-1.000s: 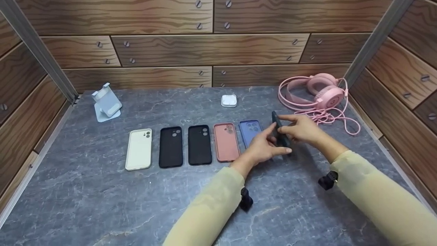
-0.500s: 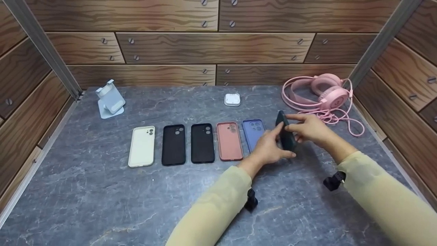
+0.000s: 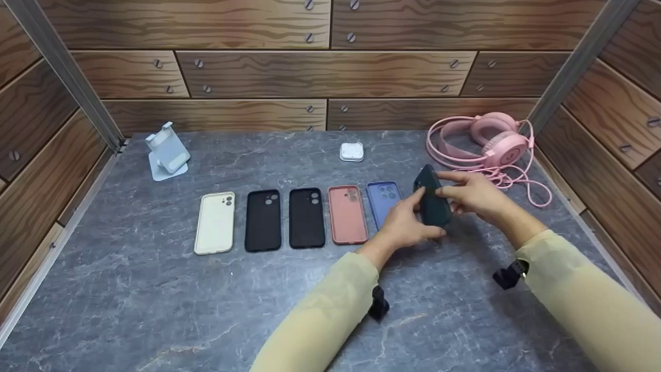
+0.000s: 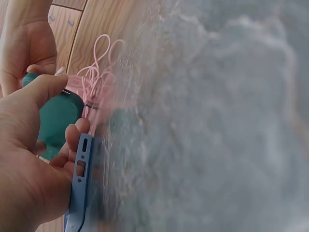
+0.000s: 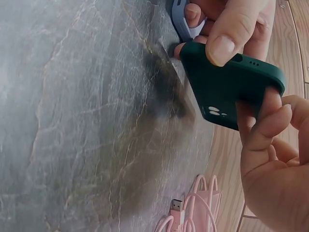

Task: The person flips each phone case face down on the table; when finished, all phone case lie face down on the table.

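Note:
A dark green phone case is held tilted up on edge at the right end of a row of cases. My left hand grips it from the left, the thumb at its bottom edge, which has small port holes in the right wrist view. My right hand pinches its right long side with thumb and fingers. The camera cutouts of the green case show in the right wrist view. Beside my left hand lies a blue phone case, partly hidden by that hand.
Left of the blue case lie a pink case, two black cases and a white case. Behind them are a white earphone box and a pale blue phone stand. Pink headphones with a coiled cable sit at the back right.
Both hands have turned the green case from nearly edge-on so that more of its broad face shows. The head view has shifted slightly; the other cases stay in place.

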Demonstrator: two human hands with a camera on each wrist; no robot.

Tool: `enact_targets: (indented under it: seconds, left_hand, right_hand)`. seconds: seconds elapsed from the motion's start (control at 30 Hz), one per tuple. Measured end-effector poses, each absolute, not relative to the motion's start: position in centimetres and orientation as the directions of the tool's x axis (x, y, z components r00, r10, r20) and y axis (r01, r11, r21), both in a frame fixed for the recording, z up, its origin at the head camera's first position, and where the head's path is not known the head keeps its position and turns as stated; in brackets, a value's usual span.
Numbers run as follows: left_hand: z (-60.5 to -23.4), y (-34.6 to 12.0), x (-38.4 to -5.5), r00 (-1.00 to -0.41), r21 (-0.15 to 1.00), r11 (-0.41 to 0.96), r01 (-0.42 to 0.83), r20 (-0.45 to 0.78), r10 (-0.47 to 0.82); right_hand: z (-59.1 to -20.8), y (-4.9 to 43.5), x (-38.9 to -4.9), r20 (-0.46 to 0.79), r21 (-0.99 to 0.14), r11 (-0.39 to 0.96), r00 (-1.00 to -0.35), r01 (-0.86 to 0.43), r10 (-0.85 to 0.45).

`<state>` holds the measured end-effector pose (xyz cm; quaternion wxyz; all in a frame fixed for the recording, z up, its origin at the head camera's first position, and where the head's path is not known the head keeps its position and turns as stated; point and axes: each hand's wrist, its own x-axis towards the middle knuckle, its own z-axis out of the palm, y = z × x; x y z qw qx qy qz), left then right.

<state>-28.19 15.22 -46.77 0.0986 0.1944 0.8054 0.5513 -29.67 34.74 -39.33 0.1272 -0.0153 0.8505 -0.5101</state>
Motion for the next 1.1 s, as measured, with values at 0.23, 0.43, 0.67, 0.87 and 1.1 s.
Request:
enact_targets:
  seconds: [0.23, 0.43, 0.67, 0.87, 1.1]
  left_hand:
    - [-46.6, 14.9, -28.2, -0.905, 0.96, 0.236, 0.15, 0.037, 0.423]
    - [-46.4, 14.7, -28.3, -0.923, 0.975, 0.202, 0.089, 0.005, 0.384]
    - [-46.5, 14.4, -29.0, -0.946, 0.979, 0.187, 0.085, 0.02, 0.324]
    - [-46.7, 14.4, -29.2, -0.954, 0.979, 0.191, 0.067, 0.007, 0.298]
    - [-47.1, 14.8, -29.5, -0.957, 0.96, 0.267, 0.081, 0.0, 0.29]
  right_hand:
    - [-39.6, 35.8, -29.8, -0.206, -0.881, 0.458, -0.967, 0.117, -0.149]
    - [-39.7, 36.7, -29.6, -0.182, -0.874, 0.478, -0.972, 0.091, -0.149]
    - [-40.4, 36.9, -29.7, -0.162, -0.873, 0.482, -0.974, 0.068, -0.156]
    - [-41.3, 37.0, -29.8, -0.139, -0.846, 0.532, -0.977, 0.033, -0.161]
    - [-42.5, 37.1, -29.8, -0.135, -0.822, 0.569, -0.978, 0.02, -0.161]
